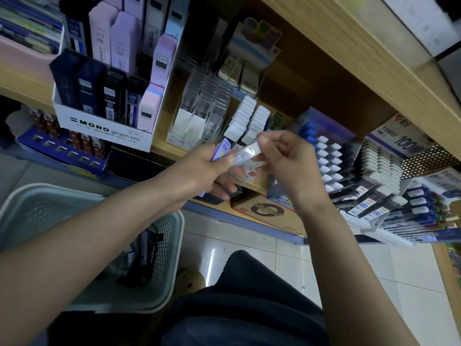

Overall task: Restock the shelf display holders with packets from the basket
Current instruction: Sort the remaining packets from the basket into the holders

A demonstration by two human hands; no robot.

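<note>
My left hand (212,171) grips a small stack of packets, a purple-labelled packet (220,151) on top. My right hand (287,158) pinches the upper end of a clear packet (247,153) that leans across the stack. Both hands hover just in front of the wooden shelf (159,143), below the clear display holder (199,113) with white-based packets. The pale green basket (172,245) stands on the floor at lower left, with dark packets (147,255) inside, partly hidden by my left forearm.
A white MONO lead box (104,123) stands left of the clear holder. White-capped items (247,118) and pen racks (331,161) fill the shelf to the right. A cardboard box (269,211) sits below. My knee (244,295) is over the tiled floor.
</note>
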